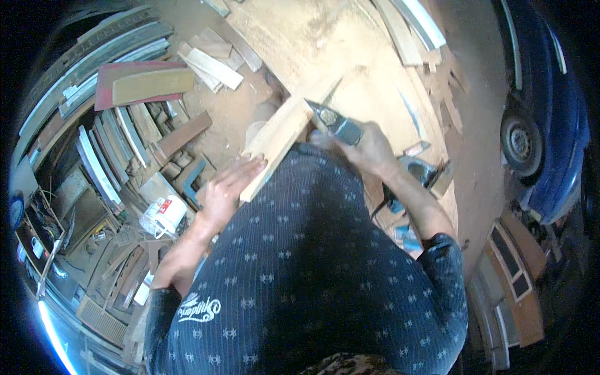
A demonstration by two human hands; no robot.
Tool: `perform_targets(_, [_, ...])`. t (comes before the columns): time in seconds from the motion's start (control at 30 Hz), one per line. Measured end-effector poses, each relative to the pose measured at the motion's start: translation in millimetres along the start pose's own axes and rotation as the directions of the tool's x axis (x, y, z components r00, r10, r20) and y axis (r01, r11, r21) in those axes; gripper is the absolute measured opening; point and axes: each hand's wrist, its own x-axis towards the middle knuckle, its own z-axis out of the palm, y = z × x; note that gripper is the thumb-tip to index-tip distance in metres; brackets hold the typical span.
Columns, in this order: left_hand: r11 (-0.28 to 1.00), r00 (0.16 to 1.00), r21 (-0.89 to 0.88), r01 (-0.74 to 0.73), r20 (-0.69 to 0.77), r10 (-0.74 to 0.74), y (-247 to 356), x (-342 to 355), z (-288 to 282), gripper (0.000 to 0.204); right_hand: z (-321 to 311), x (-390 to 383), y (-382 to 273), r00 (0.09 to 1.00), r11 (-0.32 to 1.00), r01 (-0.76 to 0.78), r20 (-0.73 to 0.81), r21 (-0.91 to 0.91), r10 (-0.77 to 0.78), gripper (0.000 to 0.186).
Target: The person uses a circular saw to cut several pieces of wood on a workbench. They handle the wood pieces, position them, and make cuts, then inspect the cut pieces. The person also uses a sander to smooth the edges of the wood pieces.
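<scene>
A pale wooden board [275, 144] slants across the middle, over my lap against my dark patterned shirt. My left hand [234, 184] has its fingers closed over the board's lower left end. My right hand [365, 150] grips a dark hand tool [337, 125] with a metal fitting, at the board's upper right side; its exact kind is unclear. Behind them is a large light sheet of wood [356, 44] with shavings or dust on it.
Stacked planks and offcuts [106, 150] fill the left, beside a white bucket [172, 212]. A dark power tool [415, 175] lies right of my lap. A blue car [544, 187] stands at far right, near leaning panels [515, 275].
</scene>
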Motion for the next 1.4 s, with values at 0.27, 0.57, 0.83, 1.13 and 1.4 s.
perform_targets(0.27, [1.000, 0.995, 0.014, -0.021, -0.093, 0.022, -2, 9, 5, 0.045, -6, -14, -9, 0.991, 0.988, 0.131, 0.006, -0.085, -0.131, 0.024])
perform_targets(0.57, [0.995, 0.985, -0.084, 0.045, -0.161, -0.058, 1, 8, -3, 0.045, 7, 53, 59, 0.979, 0.874, -0.169, -0.180, -0.455, 0.095, 0.032])
perform_targets(0.83, [0.845, 0.817, -0.330, 0.421, -0.266, -0.511, -5, -43, -59, 0.042, 43, 162, 122, 0.778, 0.814, 0.097, -0.466, -0.573, -0.421, 0.031])
perform_targets(1.13, [0.656, 0.555, -0.377, 0.654, -0.350, -0.755, -17, -96, -76, 0.047, 156, 267, 100, 0.925, 0.952, 0.198, -0.276, -0.235, -0.260, 0.024])
perform_targets(1.4, [0.732, 0.602, -0.302, 0.611, -0.423, -0.677, -66, -158, -79, 0.040, 169, 286, 124, 0.903, 0.870, 0.231, -0.237, -0.435, -0.358, 0.020])
